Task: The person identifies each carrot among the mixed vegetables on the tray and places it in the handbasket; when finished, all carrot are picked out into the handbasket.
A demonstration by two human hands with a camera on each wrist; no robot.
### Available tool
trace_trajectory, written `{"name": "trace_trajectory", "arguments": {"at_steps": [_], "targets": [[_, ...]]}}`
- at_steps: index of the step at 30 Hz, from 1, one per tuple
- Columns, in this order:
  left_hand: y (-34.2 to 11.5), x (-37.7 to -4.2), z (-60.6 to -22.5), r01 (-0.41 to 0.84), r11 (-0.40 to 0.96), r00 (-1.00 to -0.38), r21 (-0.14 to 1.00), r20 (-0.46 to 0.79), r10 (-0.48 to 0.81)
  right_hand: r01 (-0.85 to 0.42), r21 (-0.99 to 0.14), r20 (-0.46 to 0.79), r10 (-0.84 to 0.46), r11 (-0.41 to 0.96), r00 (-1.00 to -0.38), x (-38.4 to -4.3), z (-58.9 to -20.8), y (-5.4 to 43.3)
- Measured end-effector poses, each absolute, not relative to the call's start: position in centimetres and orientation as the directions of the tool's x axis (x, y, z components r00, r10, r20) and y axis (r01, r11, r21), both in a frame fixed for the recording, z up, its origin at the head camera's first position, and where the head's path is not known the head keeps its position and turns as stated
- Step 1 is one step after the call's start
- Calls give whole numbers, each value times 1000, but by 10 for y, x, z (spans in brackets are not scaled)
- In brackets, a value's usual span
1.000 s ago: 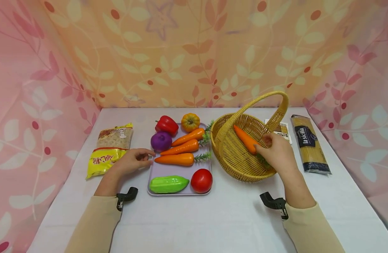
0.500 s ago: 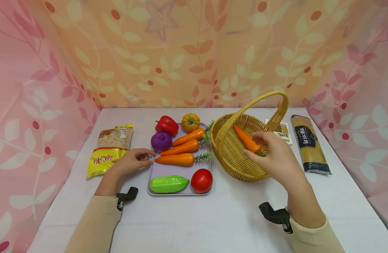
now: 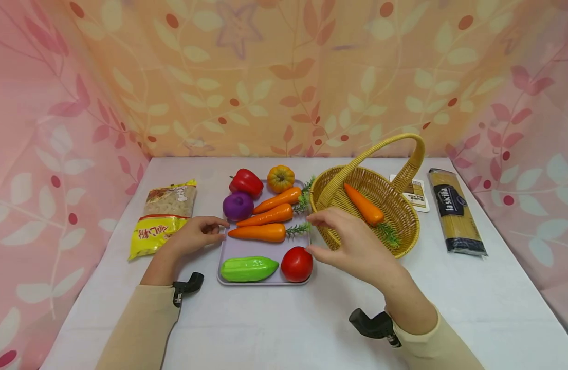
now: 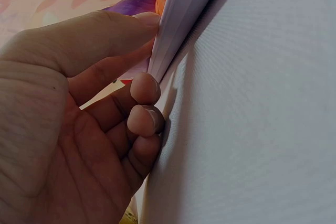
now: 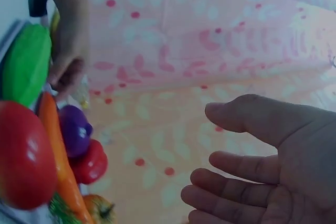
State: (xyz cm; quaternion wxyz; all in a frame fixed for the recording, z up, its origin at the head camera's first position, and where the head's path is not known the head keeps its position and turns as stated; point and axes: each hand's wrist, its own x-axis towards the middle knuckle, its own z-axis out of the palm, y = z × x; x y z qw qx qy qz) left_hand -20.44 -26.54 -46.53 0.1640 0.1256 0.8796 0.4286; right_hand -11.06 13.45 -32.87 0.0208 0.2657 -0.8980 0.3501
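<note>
My left hand is at the left edge of a lilac tray, its thumb and forefinger touching the rim; in the left wrist view the other fingers are loosely curled. My right hand, fingers spread and holding nothing, hovers between the tray and a wicker basket. On the tray lie several carrots, a tomato, a green gourd-like vegetable, a purple onion, a red bell pepper and a small pumpkin. One carrot lies inside the basket.
Left of the tray is a yellow food bag. A spaghetti pack lies at the right, with a flat printed packet partly behind the basket. The basket's tall handle arches over it.
My right hand has let go of the carrot, leaving it in the basket, and has moved left and out toward the tray. My left hand stays at the tray's edge.
</note>
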Motion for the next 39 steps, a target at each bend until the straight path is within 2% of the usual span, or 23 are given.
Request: {"name": "trace_trajectory", "arguments": {"at_steps": [10, 16, 22, 34, 39], "targets": [[-264, -207, -464, 67, 600, -916, 797, -189, 353, -498, -560, 120, -529, 663, -840, -147, -368, 85], [-261, -208, -465, 74, 597, -915, 799, -183, 358, -416, -509, 17, -475, 753, -880, -175, -399, 69], [-260, -206, -465, 71, 602, -919, 795, -183, 350, -351, -469, -76, -434, 810, -898, -189, -411, 63], [-263, -205, -465, 91, 616, -917, 782, -176, 358, -383, -441, -84, -462, 812, -883, -197, -417, 61], [-264, -205, -466, 97, 613, -917, 784, -169, 361, -401, -466, -19, -461, 789, -887, -189, -407, 63]]}}
